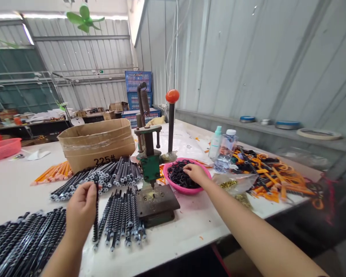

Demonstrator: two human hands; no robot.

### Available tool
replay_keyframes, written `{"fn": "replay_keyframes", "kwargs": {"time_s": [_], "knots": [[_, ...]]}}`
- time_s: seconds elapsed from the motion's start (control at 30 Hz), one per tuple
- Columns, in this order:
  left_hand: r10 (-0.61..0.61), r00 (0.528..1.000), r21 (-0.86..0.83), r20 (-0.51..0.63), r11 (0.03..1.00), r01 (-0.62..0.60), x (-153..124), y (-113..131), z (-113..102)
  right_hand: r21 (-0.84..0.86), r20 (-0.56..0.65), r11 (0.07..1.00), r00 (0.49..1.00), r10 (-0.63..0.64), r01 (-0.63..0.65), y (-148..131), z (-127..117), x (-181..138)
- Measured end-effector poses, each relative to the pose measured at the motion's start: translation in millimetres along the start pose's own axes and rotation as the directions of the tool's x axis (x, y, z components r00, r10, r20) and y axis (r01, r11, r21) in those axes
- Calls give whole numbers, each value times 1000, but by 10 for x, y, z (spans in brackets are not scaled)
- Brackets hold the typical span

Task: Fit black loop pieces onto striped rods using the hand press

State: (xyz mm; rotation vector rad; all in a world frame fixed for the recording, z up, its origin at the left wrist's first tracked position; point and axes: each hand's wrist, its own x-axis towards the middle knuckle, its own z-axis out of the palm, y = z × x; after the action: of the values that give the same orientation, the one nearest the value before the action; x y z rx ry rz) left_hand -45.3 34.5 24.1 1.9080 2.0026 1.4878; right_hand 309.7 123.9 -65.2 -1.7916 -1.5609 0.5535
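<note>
The left hand (pixel 80 206) has its fingers (pixel 90 189) pinched on an upright black coil (pixel 96 219). The right hand (pixel 196 174) rests slightly spread fingers (pixel 187 167) on black rings (pixel 177 177) heaped in a pink bowl (pixel 190 190) at one o'clock. A cardboard box (pixel 96 142) stands at twelve o'clock, a pink basket (pixel 2 150) at ten.

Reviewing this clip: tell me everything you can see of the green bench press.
A green-painted, worn metal hand press stands upright on a dark, scuffed steel base plate, which rests on a white table. A dark rod topped by a round orange knob rises behind it, and a coiled spring runs along a tall arm. Its narrow tip points down at the plate, which carries brass-coloured specks.
</note>
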Motion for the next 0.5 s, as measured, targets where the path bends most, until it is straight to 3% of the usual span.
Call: {"fn": "replay_keyframes", "kwargs": {"time_s": [0.07,0.13,0.23,0.3,0.33,0.4,0.5], "knots": [[-29,997,-385,69,921,54,-214,254,22,143,-42,990,999,9,-3,-120,-67,-127],[-67,954,-642,293,725,248,-484,433,157,282,-34,959,999,2,7,-289,-84,-373],[-94,754,-585,650,571,576,-893,559,484,446,95,895,994,-57,9,-569,20,-911],[-47,624,-506,780,539,673,-1116,573,685,572,278,818,951,-135,-51,-713,141,-1263],[-15,582,-488,813,526,696,-1206,567,760,624,349,776,921,-171,-92,-759,199,-1408],[20,560,-495,829,493,715,-1345,544,851,688,424,705,883,-203,-169,-796,292,-1615],[-47,620,-542,783,435,719,-1469,515,885,705,444,672,881,-166,-229,-753,379,-1768]]}}
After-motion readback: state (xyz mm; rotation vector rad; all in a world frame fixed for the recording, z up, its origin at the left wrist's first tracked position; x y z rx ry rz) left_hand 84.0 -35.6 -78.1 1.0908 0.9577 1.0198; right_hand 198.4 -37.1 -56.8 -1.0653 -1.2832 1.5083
